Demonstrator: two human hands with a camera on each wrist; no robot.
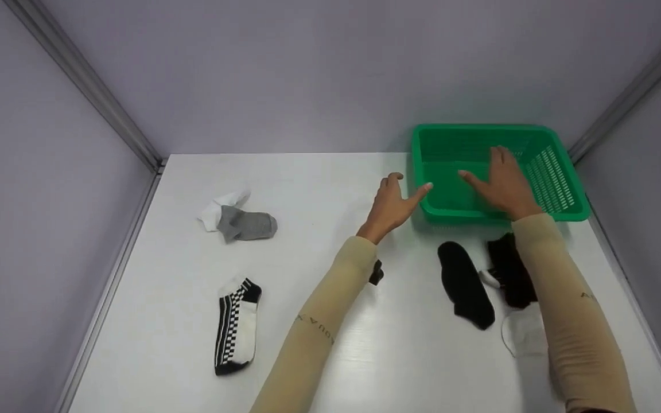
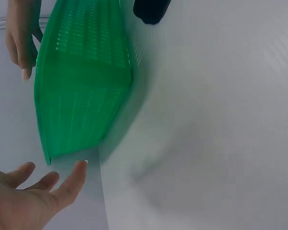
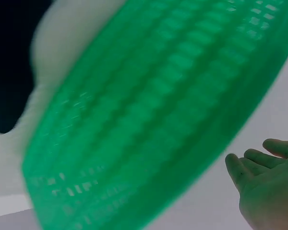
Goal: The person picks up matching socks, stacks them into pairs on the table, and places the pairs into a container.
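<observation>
Left hand (image 1: 391, 207): you are spreading its thumb and fingers wide, with nothing in them. Right hand (image 1: 507, 186): you are extending its fingers, thumb well apart, also gripping nothing.

Green basket (image 1: 462, 215): it is sitting just right of your left fingers and beneath your right fingers. In the head view your left thumb is overlapping its near left corner; the left wrist view is showing a gap there, so contact is uncertain.

Handling (judged): the thin slotted walls are suggesting light plastic, stiff at the lip, flexing a little lower down. Probably not fragile; the smooth surface may be slipping under a single fingertip.

Hold (judged): the lip is looking strongest. The left rim (image 1: 417, 160) is lying beside your left thumb, the right rim (image 1: 569, 172) outward of your right fingers. Taking both would be keeping it level; pinching one wall would be risking a tilt.

Nearby: a black sock (image 1: 465, 287), seemingly soft and limp, is lying nearer you than your right fingers.
</observation>
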